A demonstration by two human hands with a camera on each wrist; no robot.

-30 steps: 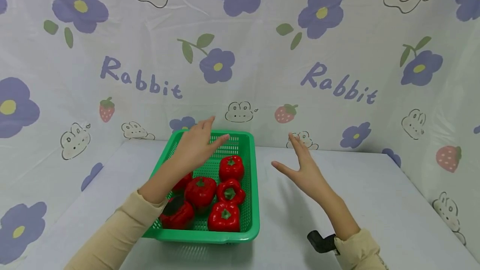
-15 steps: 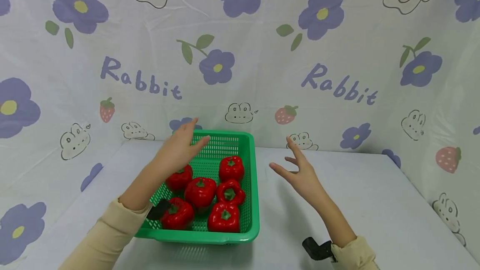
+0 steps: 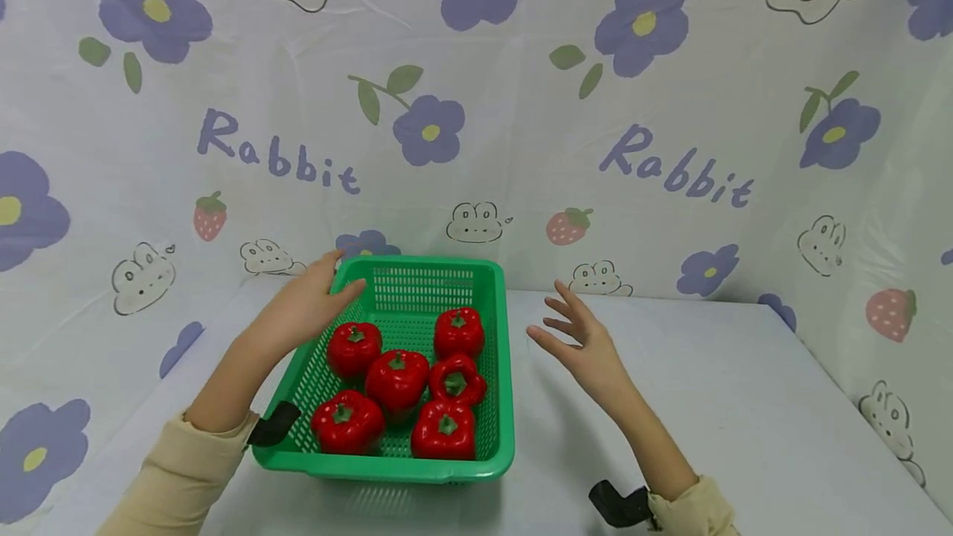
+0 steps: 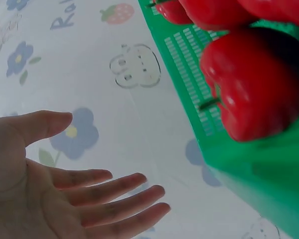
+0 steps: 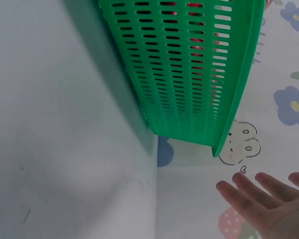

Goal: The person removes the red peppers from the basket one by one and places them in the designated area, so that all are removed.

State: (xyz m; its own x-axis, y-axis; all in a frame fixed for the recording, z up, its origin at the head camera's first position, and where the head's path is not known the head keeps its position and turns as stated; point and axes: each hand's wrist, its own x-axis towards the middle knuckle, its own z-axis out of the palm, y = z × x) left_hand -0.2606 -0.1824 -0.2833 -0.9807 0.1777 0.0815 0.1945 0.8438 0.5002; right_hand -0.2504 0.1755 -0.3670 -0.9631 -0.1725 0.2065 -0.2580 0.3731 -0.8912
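Observation:
A green plastic basket (image 3: 495, 445) with slotted walls stands on the table, holding several red bell peppers (image 3: 397, 379). One of them, a pepper (image 3: 457, 380) at the right side, lies turned so that it looks like a ring. My left hand (image 3: 298, 310) hovers over the basket's left rim near the back corner, fingers extended and nothing in it; its palm (image 4: 20, 194) shows bare in the left wrist view. Off the basket's right side, my right hand (image 3: 591, 354) hangs in the air with fingers spread and holds nothing. The right wrist view shows the basket's outer wall (image 5: 179, 74) beyond its fingers.
Behind the basket rises a white curtain (image 3: 521, 147) printed with flowers, rabbits and strawberries. The white table (image 3: 707, 404) extends to the right of the basket. A black strap mount (image 3: 275, 424) sits on the left wrist, another mount (image 3: 618, 504) on the right.
My left hand has moved left from above the basket's middle to its left rim, uncovering the peppers there. My right hand has drifted slightly left and down. The basket stays put.

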